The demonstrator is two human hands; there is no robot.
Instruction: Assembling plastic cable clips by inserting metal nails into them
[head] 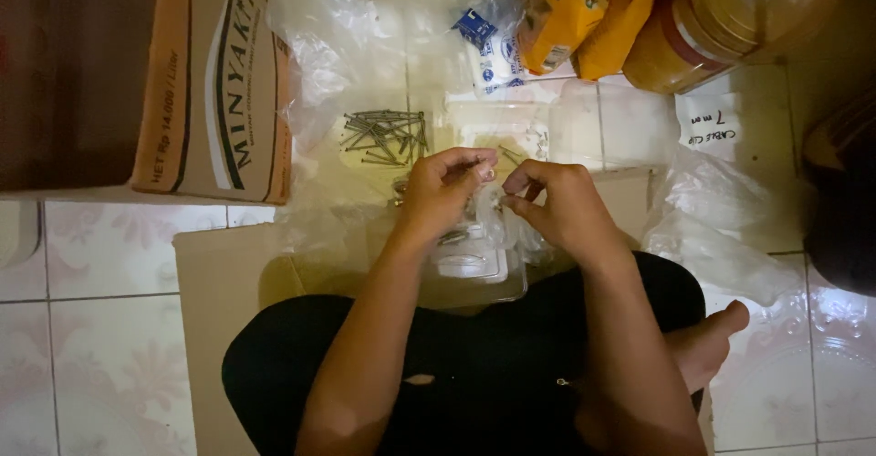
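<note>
My left hand and my right hand meet close together above a small clear plastic bag; both pinch its top edge. What lies inside the bag is too dim to tell. Just beyond my left hand, a loose pile of grey nails lies on clear plastic sheeting. Under my hands sits a shallow clear plastic tray on a flat piece of cardboard. I sit cross-legged in dark clothes, with my bare foot at the right.
A brown cardboard box stands at the upper left. Clear plastic containers, a small blue-and-white packet, orange bags and a large amber jar lie at the back. Crumpled clear bags rest at the right on patterned floor tiles.
</note>
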